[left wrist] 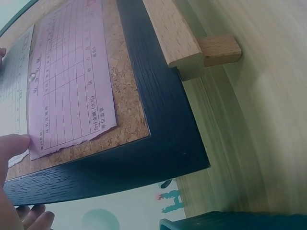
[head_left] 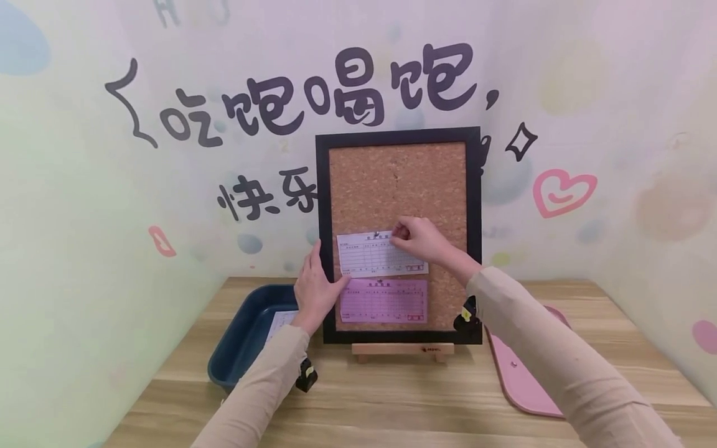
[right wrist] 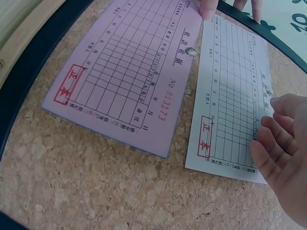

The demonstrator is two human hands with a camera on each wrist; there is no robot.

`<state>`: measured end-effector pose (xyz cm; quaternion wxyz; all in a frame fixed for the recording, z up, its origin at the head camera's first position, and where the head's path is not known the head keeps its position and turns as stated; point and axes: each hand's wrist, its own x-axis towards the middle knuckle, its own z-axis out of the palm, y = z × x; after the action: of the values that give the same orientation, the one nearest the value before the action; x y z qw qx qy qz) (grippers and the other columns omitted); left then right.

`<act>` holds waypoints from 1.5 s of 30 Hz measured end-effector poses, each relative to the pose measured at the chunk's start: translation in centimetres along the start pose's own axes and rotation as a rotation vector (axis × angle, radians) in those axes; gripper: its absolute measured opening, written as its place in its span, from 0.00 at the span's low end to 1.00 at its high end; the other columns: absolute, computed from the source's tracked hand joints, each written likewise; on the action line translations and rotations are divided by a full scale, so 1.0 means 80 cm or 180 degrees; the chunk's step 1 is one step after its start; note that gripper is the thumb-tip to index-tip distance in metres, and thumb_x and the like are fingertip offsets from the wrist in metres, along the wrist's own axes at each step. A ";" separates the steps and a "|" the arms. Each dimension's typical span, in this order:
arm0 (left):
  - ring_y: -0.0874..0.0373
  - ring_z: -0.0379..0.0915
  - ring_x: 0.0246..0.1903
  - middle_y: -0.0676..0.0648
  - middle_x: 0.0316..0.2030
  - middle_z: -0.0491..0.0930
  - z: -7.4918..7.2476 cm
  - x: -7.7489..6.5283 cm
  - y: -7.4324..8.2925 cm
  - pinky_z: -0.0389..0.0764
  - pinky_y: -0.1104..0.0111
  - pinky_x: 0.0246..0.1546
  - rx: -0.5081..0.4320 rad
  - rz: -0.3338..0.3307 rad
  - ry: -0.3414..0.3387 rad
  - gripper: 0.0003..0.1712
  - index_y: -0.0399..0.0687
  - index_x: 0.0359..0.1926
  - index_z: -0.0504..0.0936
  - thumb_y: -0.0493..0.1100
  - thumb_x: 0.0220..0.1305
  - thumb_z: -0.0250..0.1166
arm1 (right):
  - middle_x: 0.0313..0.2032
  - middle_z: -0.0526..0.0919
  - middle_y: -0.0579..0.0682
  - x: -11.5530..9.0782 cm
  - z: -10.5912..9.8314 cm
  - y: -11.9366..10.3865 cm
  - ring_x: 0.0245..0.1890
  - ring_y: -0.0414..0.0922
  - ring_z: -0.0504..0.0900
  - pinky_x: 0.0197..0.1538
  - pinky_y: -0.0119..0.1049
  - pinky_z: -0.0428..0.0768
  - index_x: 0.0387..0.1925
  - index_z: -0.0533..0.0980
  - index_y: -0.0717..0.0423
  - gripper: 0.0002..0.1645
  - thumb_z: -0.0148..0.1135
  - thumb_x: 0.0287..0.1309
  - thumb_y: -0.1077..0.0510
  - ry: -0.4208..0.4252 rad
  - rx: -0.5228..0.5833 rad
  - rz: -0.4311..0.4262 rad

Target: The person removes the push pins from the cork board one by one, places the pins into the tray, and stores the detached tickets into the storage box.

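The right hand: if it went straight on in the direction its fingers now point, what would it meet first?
The right hand would probably meet the pin near the top edge of the white slip first; depth is unclear, so it may brush the slip before that.

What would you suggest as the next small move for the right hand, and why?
Perhaps a light press of the right hand on the pin at the white slip's top edge: that hand is right beside it, the left hand grips the board at its side, and how firmly the pin sits isn't clear.
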<state>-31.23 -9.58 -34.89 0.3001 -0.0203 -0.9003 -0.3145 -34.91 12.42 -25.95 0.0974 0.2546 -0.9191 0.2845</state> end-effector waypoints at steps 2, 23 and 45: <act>0.45 0.67 0.56 0.41 0.63 0.63 0.000 0.000 -0.001 0.72 0.52 0.50 -0.0004 -0.0006 -0.0007 0.52 0.48 0.68 0.53 0.53 0.46 0.71 | 0.31 0.80 0.51 0.000 0.002 0.000 0.31 0.44 0.74 0.36 0.35 0.73 0.38 0.75 0.59 0.09 0.58 0.57 0.58 0.0042 -0.0005 -0.0002; 0.45 0.67 0.56 0.40 0.61 0.65 0.000 -0.001 -0.002 0.72 0.53 0.52 -0.0021 0.0026 -0.0029 0.52 0.48 0.68 0.53 0.52 0.45 0.72 | 0.23 0.80 0.49 0.015 0.039 -0.011 0.22 0.42 0.73 0.27 0.33 0.70 0.34 0.76 0.57 0.08 0.60 0.54 0.58 0.0755 -0.0382 -0.0128; 0.44 0.66 0.56 0.39 0.61 0.64 0.000 0.000 -0.002 0.70 0.53 0.55 -0.0135 0.0103 -0.0047 0.53 0.46 0.68 0.52 0.49 0.46 0.72 | 0.20 0.78 0.48 0.013 0.056 -0.012 0.19 0.41 0.70 0.25 0.31 0.66 0.33 0.76 0.56 0.05 0.60 0.54 0.59 0.1157 -0.0140 -0.0123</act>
<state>-31.28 -9.74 -34.98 0.2981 -0.0435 -0.8952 -0.3284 -35.43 8.76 -28.83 0.2729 0.2144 -0.8873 0.3038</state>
